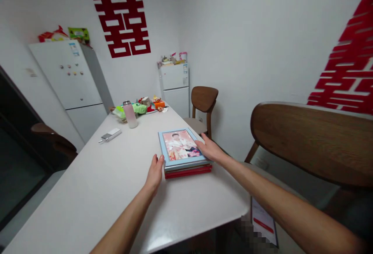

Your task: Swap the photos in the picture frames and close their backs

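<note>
A light-blue photo album [176, 163] with a portrait on its cover lies on top of a small stack on the white table [116, 192]. Under it show thinner layers and a red book-like item [189, 173]. My left hand [155, 172] is at the stack's left front corner, fingers stretched forward; whether it touches the side I cannot tell. My right hand [209, 148] rests on the album's right edge, fingers extended over the cover and thumb side up. Neither hand is wrapped round anything.
A pink bottle [130, 115], a small white device [110, 134] and several snack packages [140, 108] stand farther back. Wooden chairs [204, 98] line the right side, a nearer chair [314, 141] close to my right arm. Two fridges [67, 71] are behind.
</note>
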The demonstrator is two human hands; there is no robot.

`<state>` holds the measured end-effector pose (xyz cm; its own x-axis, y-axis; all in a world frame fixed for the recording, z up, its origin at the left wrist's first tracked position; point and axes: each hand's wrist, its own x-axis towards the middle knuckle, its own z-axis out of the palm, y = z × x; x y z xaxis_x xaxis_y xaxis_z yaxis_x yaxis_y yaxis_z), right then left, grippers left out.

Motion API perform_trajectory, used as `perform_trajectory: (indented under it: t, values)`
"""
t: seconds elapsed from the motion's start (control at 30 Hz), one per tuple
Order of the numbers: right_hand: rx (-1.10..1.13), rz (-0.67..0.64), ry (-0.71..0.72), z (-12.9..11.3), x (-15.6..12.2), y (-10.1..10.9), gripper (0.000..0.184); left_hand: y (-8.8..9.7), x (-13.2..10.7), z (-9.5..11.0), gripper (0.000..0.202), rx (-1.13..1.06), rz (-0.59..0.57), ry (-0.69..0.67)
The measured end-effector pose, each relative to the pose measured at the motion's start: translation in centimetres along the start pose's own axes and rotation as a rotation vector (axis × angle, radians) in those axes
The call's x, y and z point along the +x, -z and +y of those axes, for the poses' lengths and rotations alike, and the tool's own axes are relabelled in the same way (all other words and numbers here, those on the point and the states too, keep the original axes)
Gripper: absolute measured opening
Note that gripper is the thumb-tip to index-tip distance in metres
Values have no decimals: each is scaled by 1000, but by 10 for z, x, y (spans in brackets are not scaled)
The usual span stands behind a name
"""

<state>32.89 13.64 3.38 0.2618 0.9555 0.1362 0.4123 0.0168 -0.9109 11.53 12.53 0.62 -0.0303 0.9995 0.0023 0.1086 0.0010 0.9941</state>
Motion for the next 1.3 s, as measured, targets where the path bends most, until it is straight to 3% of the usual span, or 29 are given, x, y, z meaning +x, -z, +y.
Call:
perform_trajectory:
  t: [0.07, 0.13, 0.23, 0.33, 0.37, 0.43, 0.6, 0.8, 0.87, 0.97, 1.0, 1.07, 1.2, 1.3]
  values:
    - [-36, 93, 110, -18, -4, -13, 60, 16, 6, 13, 53, -51, 87, -4]
    - [-8, 106, 257, -43, -16, -35, 65, 33, 10, 35, 58, -116, 154, -35]
    - [250, -81, 463, -93, -43, -72, 69, 54, 1, 80, 62, -217, 163, -156]
    - [586, -229, 587, -143, -70, -94, 74, 67, -22, 122, 67, -304, 107, -303]
    - [663, -262, 614, -155, -76, -98, 73, 71, -31, 131, 69, -386, -4, -406]
    - [771, -313, 643, -171, -87, -103, 72, 78, -45, 141, 72, -476, -120, -508]
    - [863, -392, 602, -172, -97, -111, 71, 87, -59, 134, 73, -527, -196, -530]
    - [854, -393, 536, -160, -98, -113, 72, 83, -57, 121, 75, -570, -212, -516]
    - [882, -379, 441, -154, -95, -115, 62, 82, -53, 115, 69, -561, -154, -420]
    - [921, -394, 122, -145, -88, -118, 26, 84, -44, 105, 32, -526, -84, -168]
    - [919, -418, 15, -143, -86, -119, 31, 86, -41, 102, 34, -510, -95, -92]
    - [889, -505, -119, -140, -82, -119, 48, 88, -37, 100, 55, -479, -152, 3]
    - [841, -652, -139, -144, -77, -115, 58, 86, -34, 108, 67, -433, -215, 79]
    - [807, -633, -125, -148, -76, -115, 59, 81, -35, 115, 68, -407, -213, 82]
